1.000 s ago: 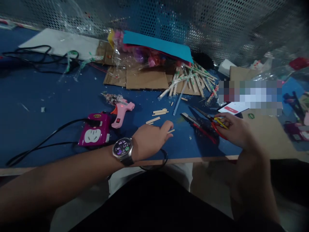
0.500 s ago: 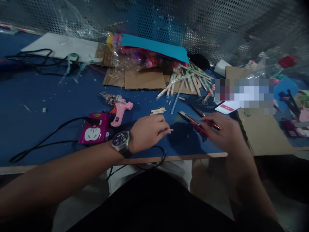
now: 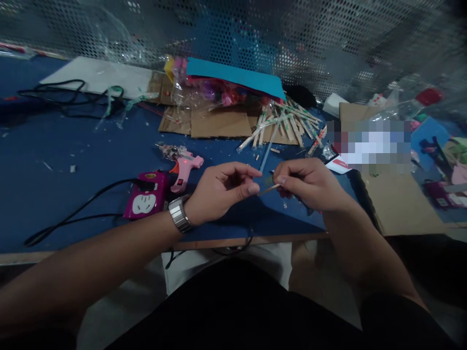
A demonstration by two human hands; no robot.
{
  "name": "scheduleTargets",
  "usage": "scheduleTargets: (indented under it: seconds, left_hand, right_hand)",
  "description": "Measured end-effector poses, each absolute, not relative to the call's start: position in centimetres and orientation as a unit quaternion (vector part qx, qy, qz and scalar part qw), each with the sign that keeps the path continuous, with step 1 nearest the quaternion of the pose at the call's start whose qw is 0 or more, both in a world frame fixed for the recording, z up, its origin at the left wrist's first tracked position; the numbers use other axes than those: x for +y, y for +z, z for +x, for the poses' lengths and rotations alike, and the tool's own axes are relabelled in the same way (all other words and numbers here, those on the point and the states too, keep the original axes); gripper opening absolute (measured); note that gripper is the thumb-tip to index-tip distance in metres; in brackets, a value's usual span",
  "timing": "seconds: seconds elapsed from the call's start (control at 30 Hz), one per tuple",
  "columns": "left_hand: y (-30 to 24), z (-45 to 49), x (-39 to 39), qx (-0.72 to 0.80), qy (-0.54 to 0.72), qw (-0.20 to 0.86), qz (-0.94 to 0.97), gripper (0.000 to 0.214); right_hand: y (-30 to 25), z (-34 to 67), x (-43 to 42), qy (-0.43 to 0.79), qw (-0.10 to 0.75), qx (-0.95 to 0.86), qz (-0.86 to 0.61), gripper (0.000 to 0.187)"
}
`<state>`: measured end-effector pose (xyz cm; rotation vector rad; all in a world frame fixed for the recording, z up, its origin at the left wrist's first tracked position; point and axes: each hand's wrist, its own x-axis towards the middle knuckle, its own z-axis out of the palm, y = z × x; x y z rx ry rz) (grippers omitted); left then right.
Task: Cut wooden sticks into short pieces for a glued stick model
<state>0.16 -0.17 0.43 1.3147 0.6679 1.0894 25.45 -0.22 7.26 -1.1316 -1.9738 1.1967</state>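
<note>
A short, thin wooden stick (image 3: 269,189) is pinched between the thumb and fingers of my right hand (image 3: 310,182). Its free end points left, toward my left hand (image 3: 226,189). The left thumb and forefinger are apart, with their tips close to that end; whether they touch it I cannot tell. Under my right hand the cutter on the table is mostly covered. Left of my left hand lies a pink hot glue gun (image 3: 184,170), and beside my wrist is a purple power socket block (image 3: 146,197) with a black cable plugged in.
Wrapped chopsticks (image 3: 290,124) lie piled on cardboard (image 3: 219,121) at the back, near a blue sheet (image 3: 233,75). A glue stick (image 3: 268,153) reaches toward my hands. A phone (image 3: 339,164), partly blurred, rests on the right by more cardboard (image 3: 404,204).
My right hand has left the cutter, moved left and now pinches the small stick that my left hand held. My left fingers have parted. The left wrist has turned.
</note>
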Motion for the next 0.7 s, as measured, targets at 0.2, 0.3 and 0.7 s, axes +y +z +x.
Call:
scheduleTargets:
  seconds: [0.2,0.3,0.7]
  left_hand:
    - [0.8,0.2,0.3,0.243,0.515,0.700,0.431,0.052]
    - [1.6,0.0,0.2,0.258,0.550,0.655,0.449,0.047]
    - [7.7,-4.6,0.8,0.407,0.189,0.220,0.866,0.021]
  right_hand:
    - [6.9,25.5,2.4,0.448,0.240,-0.762,-0.402,0.039]
    - [5.3,24.3,3.1,0.351,0.148,-0.834,-0.399,0.027]
    - [1.8,20.8,1.5,0.242,0.120,-0.863,-0.428,0.019]
